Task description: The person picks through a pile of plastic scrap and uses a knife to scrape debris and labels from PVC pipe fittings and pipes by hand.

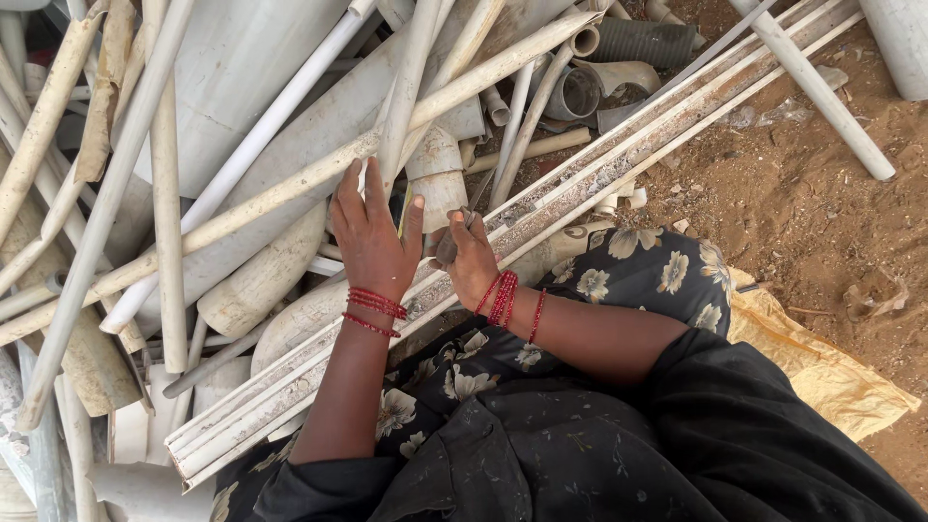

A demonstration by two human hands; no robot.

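Sprawling across the left and top of the view, a heap of dirty white plastic pipes point(193, 145) lies tangled on brown dirt ground point(812, 193), with wide tubes underneath and thin ones criss-crossed on top. A long white channel strip point(599, 164) runs diagonally from lower left to upper right, resting over the person's lap, which seems to steady it for close handwork. The lap is covered by dark floral cloth point(619, 271), and a yellow sack point(831, 367) lies under it on the dirt.

The left hand point(372, 242) is spread, fingers extended and pressing flat on a pipe just above the strip, apparently bracing the pile; it grips nothing that I can see. The right hand point(474, 261) is curled closed around a small dark tool point(449, 246), held touching the strip's edge. What kind of tool it is I cannot tell. Red bangles point(377, 304) ring both wrists.
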